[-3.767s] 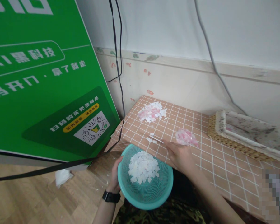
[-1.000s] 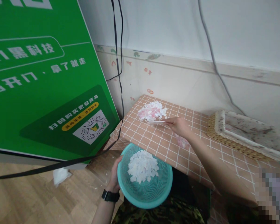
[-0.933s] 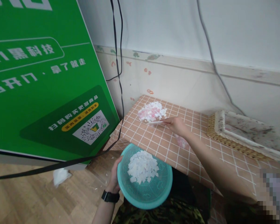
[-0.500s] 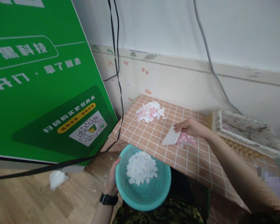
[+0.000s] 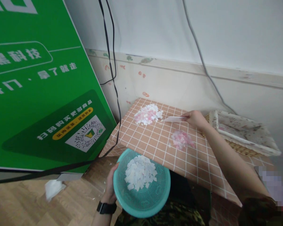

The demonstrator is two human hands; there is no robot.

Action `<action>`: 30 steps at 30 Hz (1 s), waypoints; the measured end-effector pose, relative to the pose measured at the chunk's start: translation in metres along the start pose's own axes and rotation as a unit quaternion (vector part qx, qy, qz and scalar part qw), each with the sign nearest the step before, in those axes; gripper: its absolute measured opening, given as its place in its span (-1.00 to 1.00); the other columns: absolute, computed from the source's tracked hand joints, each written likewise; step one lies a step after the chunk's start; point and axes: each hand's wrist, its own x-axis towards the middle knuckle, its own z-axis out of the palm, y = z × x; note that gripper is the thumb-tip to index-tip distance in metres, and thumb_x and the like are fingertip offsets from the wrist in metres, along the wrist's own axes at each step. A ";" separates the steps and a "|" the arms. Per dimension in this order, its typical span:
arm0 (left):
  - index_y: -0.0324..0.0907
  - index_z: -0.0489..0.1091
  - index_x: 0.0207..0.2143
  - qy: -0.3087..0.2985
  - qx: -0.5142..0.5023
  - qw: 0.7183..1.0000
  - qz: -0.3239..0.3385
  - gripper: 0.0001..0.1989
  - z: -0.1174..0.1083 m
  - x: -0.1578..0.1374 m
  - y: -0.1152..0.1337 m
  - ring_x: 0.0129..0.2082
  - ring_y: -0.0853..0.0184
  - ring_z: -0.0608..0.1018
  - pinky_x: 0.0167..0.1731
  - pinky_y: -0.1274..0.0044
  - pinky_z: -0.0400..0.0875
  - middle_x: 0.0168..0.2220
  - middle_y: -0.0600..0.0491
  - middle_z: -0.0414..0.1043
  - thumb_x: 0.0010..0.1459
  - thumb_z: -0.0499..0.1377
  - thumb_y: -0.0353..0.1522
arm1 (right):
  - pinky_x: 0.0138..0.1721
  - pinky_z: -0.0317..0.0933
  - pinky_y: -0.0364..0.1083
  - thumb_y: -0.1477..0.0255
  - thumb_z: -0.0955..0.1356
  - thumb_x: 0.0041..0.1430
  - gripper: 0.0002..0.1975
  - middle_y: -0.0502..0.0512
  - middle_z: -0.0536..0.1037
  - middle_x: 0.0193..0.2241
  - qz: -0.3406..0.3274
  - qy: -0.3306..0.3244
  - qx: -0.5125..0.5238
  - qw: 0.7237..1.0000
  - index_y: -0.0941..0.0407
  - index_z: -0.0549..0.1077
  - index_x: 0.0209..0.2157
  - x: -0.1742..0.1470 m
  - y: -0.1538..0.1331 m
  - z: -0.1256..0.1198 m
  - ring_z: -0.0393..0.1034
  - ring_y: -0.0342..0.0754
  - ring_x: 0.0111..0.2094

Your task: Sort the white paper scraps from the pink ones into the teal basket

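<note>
My left hand (image 5: 110,183) grips the rim of a teal plastic colander (image 5: 142,205) held just below the table's front edge. Inside the colander lies a heap of white paper scraps (image 5: 141,172). In my right hand (image 5: 195,119) is a thin white card (image 5: 174,119), pinched between fingers and thumb and seen nearly edge-on over the table. The card's far tip is beside a pile of white and pink scraps (image 5: 148,114) at the back left. Closer to me sits a smaller pile of pink, shiny scraps (image 5: 182,139).
A brown checked cloth covers the table (image 5: 153,141). A wicker basket with a fabric lining (image 5: 245,133) stands at the right. To the left rises a green cabinet (image 5: 44,103), with black cables (image 5: 116,94) hanging beside it. White plastic (image 5: 54,189) lies on the floor.
My right hand has moved the card back from the pink scraps towards the white and pink pile, turning it nearly edge-on. The left hand keeps its hold on the colander. The view has shifted slightly.
</note>
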 end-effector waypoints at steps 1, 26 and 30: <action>-0.24 0.50 -0.36 0.000 -0.003 1.000 -0.002 -0.82 0.000 0.000 0.000 -0.51 0.31 0.54 -0.37 0.48 0.43 -0.51 0.06 0.55 -0.03 0.22 -0.33 | -0.39 0.23 -0.14 0.44 0.34 0.00 -0.79 0.08 0.60 -0.45 0.004 -0.005 -0.010 1.000 0.08 0.59 -0.32 0.002 0.000 0.000 0.47 -0.01 -0.40; -0.23 0.47 -0.35 0.009 0.009 1.000 -0.016 -0.80 -0.005 0.004 -0.002 -0.47 0.32 0.54 -0.38 0.50 0.43 -0.46 0.06 0.55 -0.03 0.22 -0.29 | -0.44 0.21 -0.19 0.49 0.34 -0.05 -0.78 0.00 0.59 -0.50 -0.058 -0.087 0.052 0.993 0.06 0.59 -0.34 0.008 -0.005 -0.012 0.43 -0.10 -0.47; -0.22 0.46 -0.35 0.019 0.003 1.000 -0.015 -0.82 -0.004 0.003 -0.001 -0.54 0.37 0.51 -0.43 0.53 0.42 -0.52 0.09 0.53 -0.03 0.23 -0.31 | -0.40 0.23 -0.18 0.49 0.33 -0.02 -0.79 0.02 0.60 -0.45 -0.074 -0.050 0.065 0.994 0.06 0.59 -0.34 0.005 -0.014 -0.001 0.46 -0.09 -0.42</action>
